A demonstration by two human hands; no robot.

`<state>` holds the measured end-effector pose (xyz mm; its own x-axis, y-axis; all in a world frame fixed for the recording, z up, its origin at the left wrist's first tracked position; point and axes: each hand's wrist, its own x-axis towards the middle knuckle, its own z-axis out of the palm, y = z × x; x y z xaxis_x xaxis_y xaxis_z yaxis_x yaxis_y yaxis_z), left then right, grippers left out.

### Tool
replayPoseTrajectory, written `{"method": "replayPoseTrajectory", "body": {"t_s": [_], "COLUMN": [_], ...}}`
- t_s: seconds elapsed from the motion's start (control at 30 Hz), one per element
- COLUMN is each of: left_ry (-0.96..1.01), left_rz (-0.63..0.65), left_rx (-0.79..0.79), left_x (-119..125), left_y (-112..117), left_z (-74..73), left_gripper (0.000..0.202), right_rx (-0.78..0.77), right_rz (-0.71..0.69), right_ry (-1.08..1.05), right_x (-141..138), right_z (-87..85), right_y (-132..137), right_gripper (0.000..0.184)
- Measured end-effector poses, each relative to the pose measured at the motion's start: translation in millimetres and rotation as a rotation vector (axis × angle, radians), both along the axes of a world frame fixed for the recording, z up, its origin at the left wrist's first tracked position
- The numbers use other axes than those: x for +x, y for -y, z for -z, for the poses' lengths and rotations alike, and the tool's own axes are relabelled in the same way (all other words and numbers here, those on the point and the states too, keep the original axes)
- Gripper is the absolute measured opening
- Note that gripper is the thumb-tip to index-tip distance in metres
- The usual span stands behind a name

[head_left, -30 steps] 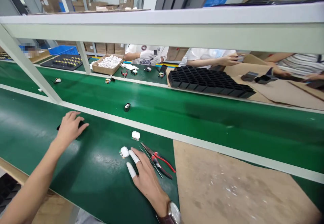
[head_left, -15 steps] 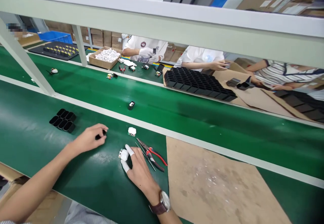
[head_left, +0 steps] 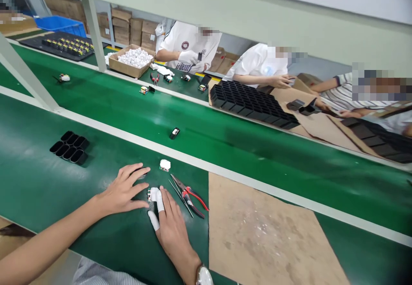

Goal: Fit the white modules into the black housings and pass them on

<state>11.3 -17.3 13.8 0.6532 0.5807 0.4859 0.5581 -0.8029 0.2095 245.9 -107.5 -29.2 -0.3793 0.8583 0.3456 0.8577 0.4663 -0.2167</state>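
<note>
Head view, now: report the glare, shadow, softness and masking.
Head view: a pale sheen on the left part of the green worktop; head view: a soft shadow below the left forearm; head view: pliers fairly crisp, the white-topped part too small for fine detail, black containers at far right softer; head view: a pixelated patch masking detail, upper right.

The left hand [head_left: 120, 192] has moved from the black cases [head_left: 68, 152] to beside the white-topped board [head_left: 154, 194].
</note>
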Motion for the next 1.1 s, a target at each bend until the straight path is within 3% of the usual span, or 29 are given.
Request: {"method": "replayPoseTrajectory", "body": {"t_s": [0.23, 0.57, 0.8, 0.93, 1.1], "left_ry": [-0.091, -0.047, -0.017, -0.025, -0.013], "left_rz": [0.001, -0.005, -0.008, -0.002, 0.011], "left_rx": [-0.099, -0.129, -0.148, -0.133, -0.166], "left_x": [15, 17, 17, 16, 11], "left_y": [5, 6, 7, 6, 3], "left_z": [10.2, 14.9, 17.1, 16.7, 16.7], "left_gripper": [0.026, 0.021, 0.017, 0.019, 0.022], "right_rx": [-0.052, -0.150, -0.115, -0.128, -0.309], "right_rz": [-0.036, -0.053, -0.049, -0.088, -0.159], "right_ry": [-0.076, -0.107, -0.024, -0.028, -0.306], "right_x": [4, 3, -1, 9, 24], "right_z": [-3.8, -10.6, -6.3, -15.2, -23.9], "right_y": [-2, -1, 0, -13, -44], "right_gripper": [0.076, 0.078, 0.071, 0.062, 0.072]}}
